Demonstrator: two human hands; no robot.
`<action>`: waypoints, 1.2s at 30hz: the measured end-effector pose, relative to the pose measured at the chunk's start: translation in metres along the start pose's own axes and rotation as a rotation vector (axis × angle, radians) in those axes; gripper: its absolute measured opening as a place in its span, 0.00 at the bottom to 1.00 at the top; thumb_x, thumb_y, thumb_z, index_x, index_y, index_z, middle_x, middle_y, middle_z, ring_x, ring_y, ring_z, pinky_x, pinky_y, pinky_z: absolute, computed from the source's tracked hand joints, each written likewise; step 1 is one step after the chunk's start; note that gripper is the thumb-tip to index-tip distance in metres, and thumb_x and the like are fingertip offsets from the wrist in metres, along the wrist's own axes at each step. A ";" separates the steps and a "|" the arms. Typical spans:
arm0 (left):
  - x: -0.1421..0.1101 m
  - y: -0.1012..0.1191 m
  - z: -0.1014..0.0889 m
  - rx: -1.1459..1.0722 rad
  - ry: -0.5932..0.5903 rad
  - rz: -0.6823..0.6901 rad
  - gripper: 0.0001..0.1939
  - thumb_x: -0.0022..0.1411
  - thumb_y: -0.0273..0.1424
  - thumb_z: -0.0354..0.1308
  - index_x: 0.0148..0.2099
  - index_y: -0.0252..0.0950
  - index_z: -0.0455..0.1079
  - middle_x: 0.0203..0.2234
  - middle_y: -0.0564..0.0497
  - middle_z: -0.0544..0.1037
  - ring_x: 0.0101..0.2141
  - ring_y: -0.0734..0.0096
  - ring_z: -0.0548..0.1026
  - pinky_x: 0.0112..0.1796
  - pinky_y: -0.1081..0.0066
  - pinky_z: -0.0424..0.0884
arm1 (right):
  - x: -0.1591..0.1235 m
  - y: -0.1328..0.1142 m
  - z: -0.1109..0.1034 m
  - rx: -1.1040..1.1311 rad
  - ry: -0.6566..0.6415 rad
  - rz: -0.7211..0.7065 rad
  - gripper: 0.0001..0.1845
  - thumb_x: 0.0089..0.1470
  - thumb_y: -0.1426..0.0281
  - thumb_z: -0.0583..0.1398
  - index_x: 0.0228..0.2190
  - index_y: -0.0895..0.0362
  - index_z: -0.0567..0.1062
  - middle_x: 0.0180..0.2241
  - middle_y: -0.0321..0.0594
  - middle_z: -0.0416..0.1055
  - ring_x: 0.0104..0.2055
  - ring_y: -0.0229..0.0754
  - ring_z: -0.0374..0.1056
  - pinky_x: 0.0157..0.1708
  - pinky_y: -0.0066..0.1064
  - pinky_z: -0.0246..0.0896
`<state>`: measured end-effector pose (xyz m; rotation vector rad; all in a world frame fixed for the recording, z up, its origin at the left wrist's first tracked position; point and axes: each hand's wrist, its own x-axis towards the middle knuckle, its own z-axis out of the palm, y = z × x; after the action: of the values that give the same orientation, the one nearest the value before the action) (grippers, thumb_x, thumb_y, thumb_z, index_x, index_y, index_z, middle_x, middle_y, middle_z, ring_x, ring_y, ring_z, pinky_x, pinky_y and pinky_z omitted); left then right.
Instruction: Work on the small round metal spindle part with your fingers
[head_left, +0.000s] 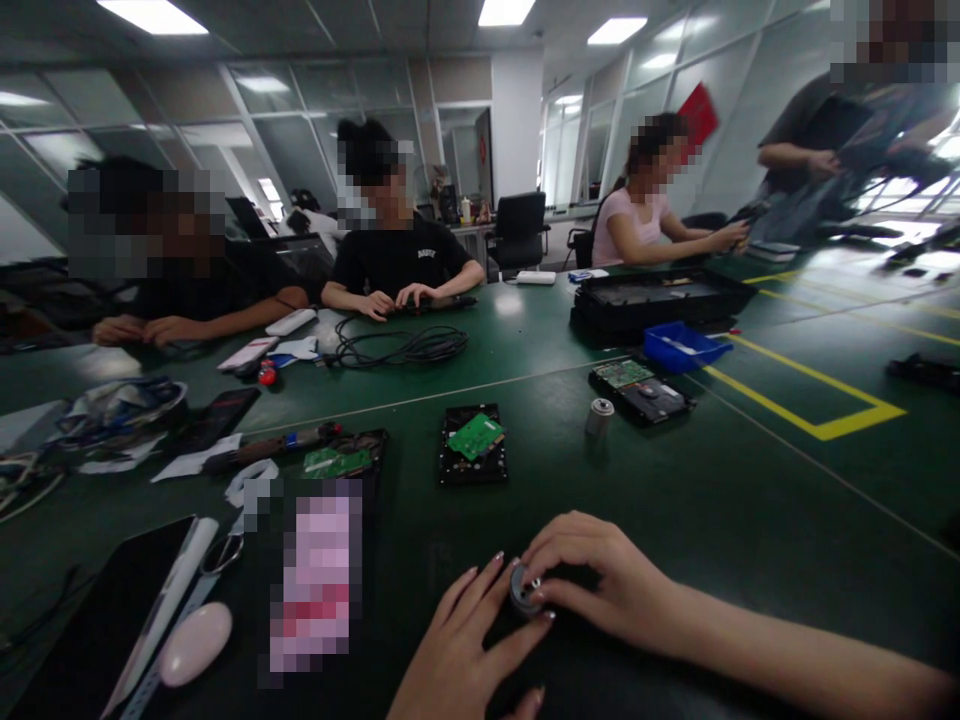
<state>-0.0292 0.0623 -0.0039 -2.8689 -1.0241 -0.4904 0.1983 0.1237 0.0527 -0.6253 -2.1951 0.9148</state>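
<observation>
Close to the table's near edge, both hands meet at a small grey metal cylinder (520,592), its round end facing up. My left hand (480,640) curls around its side, with some fingers spread out and the cylinder between the others. From the right, my right hand (585,570) pinches at the top end with thumb and fingers; a tiny light piece shows there, too small to name. Another silvery metal cylinder (599,420) stands upright beyond my right hand. Farther ahead lies a black hard drive (454,470) with a loose green circuit board (477,437) on it.
At right are another hard drive (660,398), a blue tray (682,350) and a black case (660,310). To the left lie an electric screwdriver (262,450), a pink oval object (196,643) and a dark tablet-like slab (112,610). Several people sit or stand across the green table.
</observation>
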 end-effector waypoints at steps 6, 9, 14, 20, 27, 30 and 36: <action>0.000 0.002 -0.002 -0.027 -0.012 -0.031 0.35 0.56 0.30 0.62 0.66 0.44 0.61 0.62 0.44 0.65 0.62 0.47 0.61 0.54 0.50 0.68 | -0.001 0.000 0.003 -0.013 0.018 0.010 0.07 0.63 0.67 0.61 0.38 0.55 0.79 0.38 0.40 0.78 0.42 0.39 0.72 0.45 0.32 0.65; 0.000 0.002 -0.005 -0.035 -0.019 -0.039 0.33 0.58 0.31 0.62 0.66 0.45 0.62 0.62 0.46 0.65 0.62 0.48 0.61 0.55 0.50 0.67 | -0.001 -0.001 0.003 -0.013 0.014 0.020 0.06 0.62 0.67 0.61 0.39 0.55 0.78 0.38 0.40 0.77 0.42 0.39 0.72 0.45 0.32 0.64; 0.000 0.001 -0.010 -0.036 -0.053 -0.034 0.31 0.63 0.38 0.62 0.66 0.48 0.61 0.62 0.48 0.65 0.62 0.49 0.61 0.55 0.51 0.66 | 0.001 -0.003 0.002 0.033 -0.012 0.091 0.06 0.62 0.67 0.62 0.37 0.56 0.79 0.41 0.42 0.76 0.44 0.40 0.73 0.45 0.32 0.66; 0.002 0.003 -0.010 -0.041 -0.079 -0.037 0.32 0.65 0.40 0.62 0.68 0.48 0.58 0.64 0.46 0.63 0.63 0.48 0.59 0.56 0.50 0.65 | 0.000 0.000 0.003 0.090 -0.018 0.128 0.05 0.59 0.68 0.64 0.36 0.57 0.79 0.38 0.40 0.78 0.42 0.39 0.74 0.45 0.32 0.67; 0.003 0.006 -0.013 -0.055 -0.092 -0.073 0.32 0.65 0.38 0.61 0.68 0.50 0.57 0.65 0.48 0.60 0.63 0.48 0.58 0.56 0.49 0.64 | 0.000 0.002 0.003 0.091 -0.018 0.113 0.06 0.59 0.66 0.64 0.35 0.56 0.79 0.37 0.39 0.79 0.42 0.40 0.74 0.45 0.33 0.67; 0.005 0.006 -0.016 -0.053 -0.109 -0.075 0.33 0.64 0.36 0.62 0.68 0.50 0.57 0.65 0.48 0.61 0.63 0.48 0.58 0.56 0.48 0.65 | -0.001 0.001 0.002 -0.033 -0.047 0.087 0.07 0.61 0.65 0.62 0.35 0.56 0.77 0.37 0.40 0.79 0.41 0.41 0.74 0.44 0.34 0.65; 0.006 0.006 -0.016 -0.033 -0.110 -0.066 0.33 0.63 0.35 0.62 0.68 0.49 0.58 0.65 0.48 0.61 0.63 0.47 0.59 0.54 0.47 0.66 | -0.005 0.003 0.003 -0.269 -0.060 -0.058 0.08 0.65 0.66 0.58 0.36 0.57 0.74 0.36 0.41 0.77 0.39 0.43 0.72 0.42 0.36 0.62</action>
<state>-0.0261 0.0588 0.0136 -2.9283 -1.1415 -0.3602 0.1997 0.1210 0.0473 -0.6616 -2.3997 0.6195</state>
